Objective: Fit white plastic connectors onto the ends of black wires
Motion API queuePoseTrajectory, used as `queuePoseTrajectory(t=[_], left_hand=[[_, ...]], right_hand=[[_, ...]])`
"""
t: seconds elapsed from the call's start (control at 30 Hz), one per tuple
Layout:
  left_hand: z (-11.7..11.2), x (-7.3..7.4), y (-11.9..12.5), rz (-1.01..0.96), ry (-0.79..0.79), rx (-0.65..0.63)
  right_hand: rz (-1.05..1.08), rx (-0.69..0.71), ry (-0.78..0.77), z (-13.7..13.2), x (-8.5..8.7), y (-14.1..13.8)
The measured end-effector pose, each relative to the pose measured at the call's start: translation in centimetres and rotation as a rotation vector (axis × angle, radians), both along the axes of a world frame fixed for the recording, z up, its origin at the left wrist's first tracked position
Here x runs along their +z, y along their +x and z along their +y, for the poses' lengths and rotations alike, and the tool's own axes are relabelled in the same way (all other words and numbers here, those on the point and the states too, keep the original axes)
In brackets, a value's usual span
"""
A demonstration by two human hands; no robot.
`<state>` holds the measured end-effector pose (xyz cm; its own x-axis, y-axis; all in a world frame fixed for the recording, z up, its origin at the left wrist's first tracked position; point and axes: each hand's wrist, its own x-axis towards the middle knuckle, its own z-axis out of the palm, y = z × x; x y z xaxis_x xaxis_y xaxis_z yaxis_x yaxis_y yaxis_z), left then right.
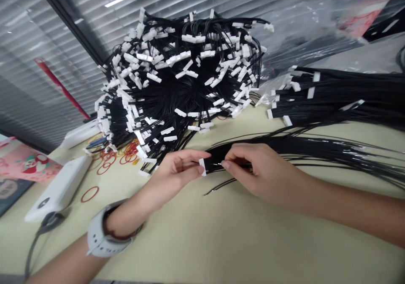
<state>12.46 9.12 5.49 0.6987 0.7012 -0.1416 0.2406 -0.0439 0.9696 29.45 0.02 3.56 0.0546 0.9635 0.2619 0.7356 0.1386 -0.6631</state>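
Between the fingers of my left hand (179,168) is a small white connector housing (203,167), its long side turned to the right. My right hand (257,168) pinches a thin black wire with a shiny metal tip (217,163), held just right of the housing. Under and behind the right hand runs a loose bundle of black wires (322,149), stretching off to the right edge. A few wire ends with bare tips (209,192) stick out below the hands on the table. A watch with a pale band (103,233) is on my left wrist.
A large heap of black cables with white connectors (186,85) stands behind my hands. More cables (341,94) lie at right, near clear plastic bags (300,26). At left are a white power strip (60,189), its plug (52,220) and red rubber bands (90,194).
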Motion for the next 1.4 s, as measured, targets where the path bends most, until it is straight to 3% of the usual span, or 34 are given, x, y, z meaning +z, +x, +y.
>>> queuePoseTrajectory(t=[0.97,1.4], left_hand=[[-0.1,0.0,0.1,-0.018,-0.040,0.008],[-0.2,-0.1,-0.3,-0.005,-0.106,0.029]], right_hand=[[-0.019,0.016,-0.033,0.0,-0.4,0.3],[-0.082,0.107,0.106,-0.2,-0.9,0.0]])
